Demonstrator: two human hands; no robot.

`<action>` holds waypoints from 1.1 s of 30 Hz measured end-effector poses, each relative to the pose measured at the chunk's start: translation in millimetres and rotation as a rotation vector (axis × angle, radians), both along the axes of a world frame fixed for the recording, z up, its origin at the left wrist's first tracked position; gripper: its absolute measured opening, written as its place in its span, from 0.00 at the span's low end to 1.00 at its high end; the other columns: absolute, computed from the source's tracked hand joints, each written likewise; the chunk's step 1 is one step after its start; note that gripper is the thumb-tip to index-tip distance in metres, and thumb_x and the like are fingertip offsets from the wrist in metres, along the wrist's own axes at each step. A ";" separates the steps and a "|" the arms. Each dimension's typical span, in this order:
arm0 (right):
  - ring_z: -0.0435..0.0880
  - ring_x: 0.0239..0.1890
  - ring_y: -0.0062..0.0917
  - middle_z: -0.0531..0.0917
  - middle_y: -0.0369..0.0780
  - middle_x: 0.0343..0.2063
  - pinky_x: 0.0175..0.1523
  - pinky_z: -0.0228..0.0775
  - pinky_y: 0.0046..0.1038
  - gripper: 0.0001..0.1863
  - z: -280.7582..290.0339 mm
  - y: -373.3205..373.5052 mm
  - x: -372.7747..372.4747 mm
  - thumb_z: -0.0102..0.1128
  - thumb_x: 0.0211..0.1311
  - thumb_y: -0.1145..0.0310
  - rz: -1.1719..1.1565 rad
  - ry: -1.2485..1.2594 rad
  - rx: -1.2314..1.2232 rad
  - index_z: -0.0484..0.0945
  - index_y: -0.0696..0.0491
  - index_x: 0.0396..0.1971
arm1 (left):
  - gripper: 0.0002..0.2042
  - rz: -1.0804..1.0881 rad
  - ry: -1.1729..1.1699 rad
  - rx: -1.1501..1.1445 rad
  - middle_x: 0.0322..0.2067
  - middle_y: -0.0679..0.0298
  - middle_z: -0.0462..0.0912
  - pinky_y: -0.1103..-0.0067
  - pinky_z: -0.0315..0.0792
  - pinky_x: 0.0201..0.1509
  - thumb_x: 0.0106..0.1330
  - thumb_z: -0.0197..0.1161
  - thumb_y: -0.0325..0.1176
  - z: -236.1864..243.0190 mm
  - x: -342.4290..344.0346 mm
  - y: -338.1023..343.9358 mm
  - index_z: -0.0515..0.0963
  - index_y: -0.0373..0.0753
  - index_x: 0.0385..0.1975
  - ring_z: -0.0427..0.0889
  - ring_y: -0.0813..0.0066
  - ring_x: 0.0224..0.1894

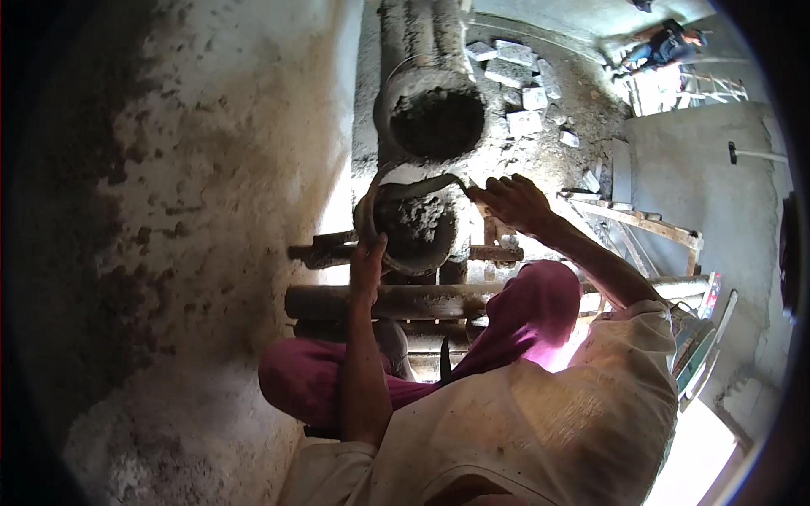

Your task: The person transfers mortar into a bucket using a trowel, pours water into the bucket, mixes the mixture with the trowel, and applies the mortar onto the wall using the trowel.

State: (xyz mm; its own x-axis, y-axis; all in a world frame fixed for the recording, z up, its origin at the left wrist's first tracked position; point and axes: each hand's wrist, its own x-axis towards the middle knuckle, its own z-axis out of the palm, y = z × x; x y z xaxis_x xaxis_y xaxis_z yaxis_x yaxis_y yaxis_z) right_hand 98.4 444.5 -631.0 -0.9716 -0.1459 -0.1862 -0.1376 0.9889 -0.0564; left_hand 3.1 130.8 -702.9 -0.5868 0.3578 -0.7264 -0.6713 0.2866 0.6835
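Observation:
Below me is a round container (419, 236) with grey, lumpy material inside. My left hand (368, 267) is closed on a pale curved piece (368, 218) at the container's left side. My right hand (513, 205), at the upper right of the container, grips the end of a dark curved piece (416, 186) lying across its top; whether this is a handle or a tool I cannot tell. A second round container (434, 121) with dark grey contents sits just beyond.
Horizontal poles (380, 301) cross beneath the container near my pink-clad knees. A stained wall (186, 236) rises at my left. Broken pale blocks (525, 123) lie ahead. A timber frame (650, 221) stands at right, and another person (665, 46) is at the far upper right.

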 end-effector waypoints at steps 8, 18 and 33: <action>0.82 0.21 0.31 0.79 0.36 0.17 0.25 0.73 0.35 0.07 -81.2 -69.4 -40.1 0.59 0.48 0.67 0.141 0.105 -0.249 0.78 0.47 0.14 | 0.23 -0.026 0.440 -0.303 0.43 0.59 0.75 0.72 0.71 0.43 0.64 0.62 0.43 -19.1 8.6 -33.6 0.67 0.31 0.50 0.74 0.69 0.43; 0.79 0.47 0.42 0.82 0.44 0.42 0.47 0.74 0.41 0.39 -115.2 -31.4 -39.5 0.69 0.43 0.47 -0.046 -0.350 -0.428 0.68 0.41 0.59 | 0.22 -0.072 0.832 -0.606 0.35 0.51 0.77 0.60 0.68 0.46 0.60 0.60 0.51 3.4 9.8 3.0 0.76 0.36 0.38 0.75 0.54 0.39; 0.82 0.34 0.28 0.81 0.40 0.42 0.41 0.76 0.29 0.26 25.4 -29.6 200.2 0.60 0.60 0.66 -0.884 0.149 -0.914 0.67 0.47 0.60 | 0.22 -0.420 0.421 -0.346 0.47 0.56 0.75 0.65 0.67 0.55 0.54 0.66 0.41 -1.8 -3.4 25.6 0.74 0.45 0.50 0.72 0.59 0.52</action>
